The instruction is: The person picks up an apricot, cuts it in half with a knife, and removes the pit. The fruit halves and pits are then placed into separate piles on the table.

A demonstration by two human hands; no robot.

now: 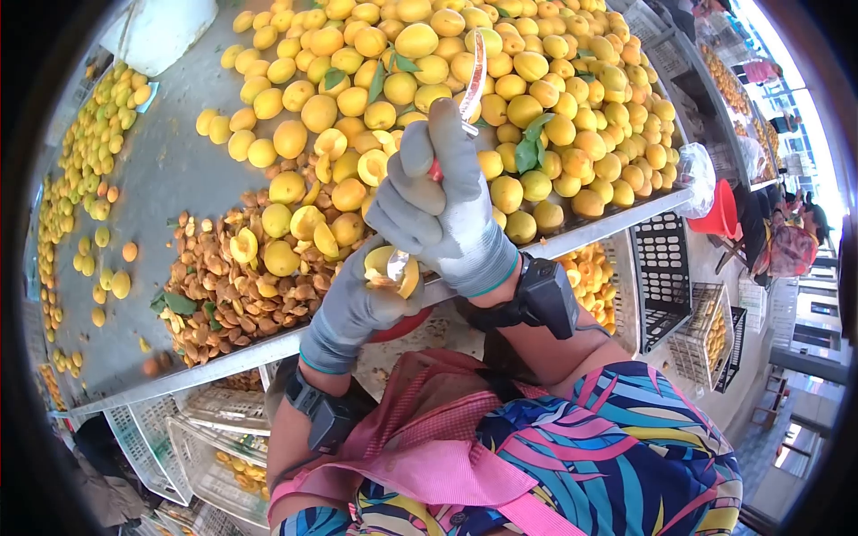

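My gloved right hand [440,192] is closed around a knife, whose curved blade [477,76] points up over the heap of yellow apricots [536,67]; a bit of red handle shows between the fingers. Just below and to the left, my gloved left hand [353,308] grips an apricot [391,271] with a shiny metal piece at its cut face. Both hands are over the table's front edge, close together. Left of them lies a pile of brown pits [246,290] with a few halved apricots on top.
The grey metal table [192,134] carries more fruit at the far left [85,170] and a white container [165,31] at the back. Crates [661,277] stand below the front edge. A red bucket [718,213] is at the right. People [800,214] are farther off.
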